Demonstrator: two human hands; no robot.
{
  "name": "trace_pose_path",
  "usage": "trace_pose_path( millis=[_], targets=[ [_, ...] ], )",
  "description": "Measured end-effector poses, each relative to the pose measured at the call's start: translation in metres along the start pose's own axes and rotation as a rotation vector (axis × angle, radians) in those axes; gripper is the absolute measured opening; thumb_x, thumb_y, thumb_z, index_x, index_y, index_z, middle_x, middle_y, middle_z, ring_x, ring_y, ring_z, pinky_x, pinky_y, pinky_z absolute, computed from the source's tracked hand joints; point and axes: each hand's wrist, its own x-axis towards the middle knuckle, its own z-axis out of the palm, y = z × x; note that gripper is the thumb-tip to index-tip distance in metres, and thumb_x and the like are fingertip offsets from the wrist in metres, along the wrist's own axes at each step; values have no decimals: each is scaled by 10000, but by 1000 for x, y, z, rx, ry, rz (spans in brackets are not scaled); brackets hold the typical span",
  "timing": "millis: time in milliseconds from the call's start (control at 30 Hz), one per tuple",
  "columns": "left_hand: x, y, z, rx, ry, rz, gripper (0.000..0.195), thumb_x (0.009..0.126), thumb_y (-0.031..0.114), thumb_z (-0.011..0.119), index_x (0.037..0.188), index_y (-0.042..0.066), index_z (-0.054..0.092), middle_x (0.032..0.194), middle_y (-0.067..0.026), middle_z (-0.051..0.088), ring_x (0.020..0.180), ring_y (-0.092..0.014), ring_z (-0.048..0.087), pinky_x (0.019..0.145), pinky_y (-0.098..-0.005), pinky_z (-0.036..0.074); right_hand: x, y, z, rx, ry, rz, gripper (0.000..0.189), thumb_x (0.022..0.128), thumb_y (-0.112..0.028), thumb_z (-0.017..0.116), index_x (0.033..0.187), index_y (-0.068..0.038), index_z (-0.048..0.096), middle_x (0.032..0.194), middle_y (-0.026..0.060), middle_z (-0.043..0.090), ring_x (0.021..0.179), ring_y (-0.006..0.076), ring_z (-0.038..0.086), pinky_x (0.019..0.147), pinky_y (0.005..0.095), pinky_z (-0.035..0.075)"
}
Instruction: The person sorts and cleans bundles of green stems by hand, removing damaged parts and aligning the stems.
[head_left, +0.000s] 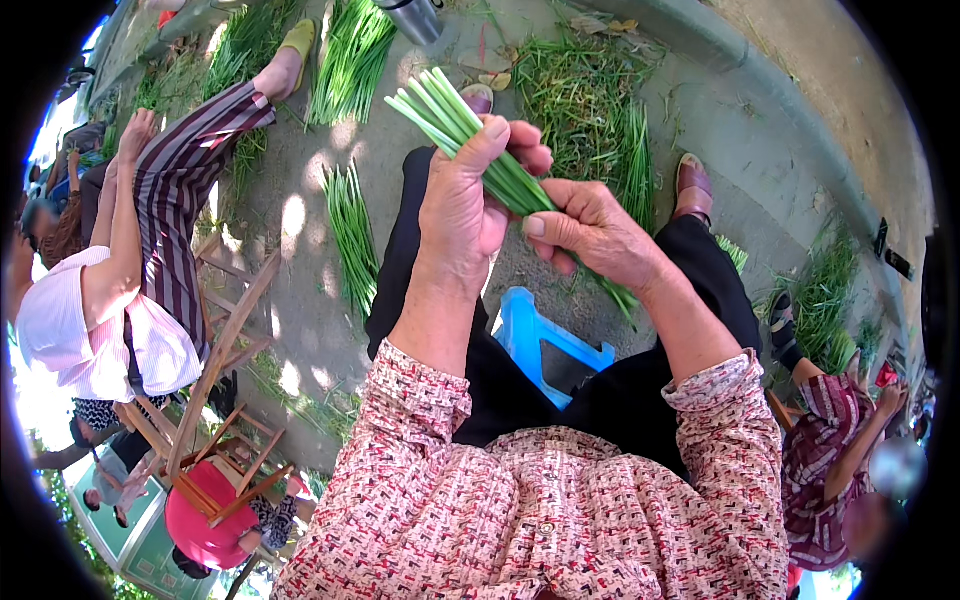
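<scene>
A slim bundle of long green vegetable stalks (523, 180) runs slantwise across my hands, pale cut ends at upper left, thin tips at lower right. My left hand (465, 199) grips it near the pale ends, thumb on top. Around its lower middle, my right hand (592, 229) has thumb and fingers closed. A small pile of similar stalks (349, 236) lies on the concrete by my left knee. Beyond my hands is a heap of loose green trimmings (581, 112), with longer stalks (637, 169) along its right side.
A blue plastic stool (525, 330) shows between my legs. Farther off lie a larger pile of stalks (352, 60) and a steel flask (414, 19). At left, a person in striped trousers (180, 202) sits near a wooden chair (225, 345); another person (825, 450) is at right. A curb (787, 90) curves behind.
</scene>
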Motion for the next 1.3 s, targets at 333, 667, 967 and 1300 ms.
trace_pose_path(
  millis=[333,667,967,1300],
  targets=[
    [2,-5,-1,-2,-28,11,346,883,296,640,1104,39,569,1080,-162,628,995,-277,626,860,-413,525,5,11,0,-503,285,-261,166,866,-161,605,872,-20,516,594,135,518,559,327,541,545,418,417],
    [6,-20,-8,-105,86,-117,399,815,316,723,1084,103,519,1026,-103,610,946,-230,609,808,-401,488,8,15,-5,-963,539,-264,192,879,-200,598,884,-42,487,734,173,579,718,388,592,581,475,441],
    [4,-33,-8,-64,121,-64,204,918,182,593,1073,70,521,1022,-140,626,978,-276,610,853,-429,489,12,33,-3,-1287,505,-278,130,812,-85,561,908,-45,484,783,121,596,715,318,640,577,427,495],
    [14,-14,-30,-210,167,86,185,987,241,451,918,73,490,795,-60,545,782,-214,568,838,-494,501,11,36,11,-1323,453,-375,299,781,-24,548,1075,-48,497,833,97,579,765,275,611,656,384,455]
  ],
)
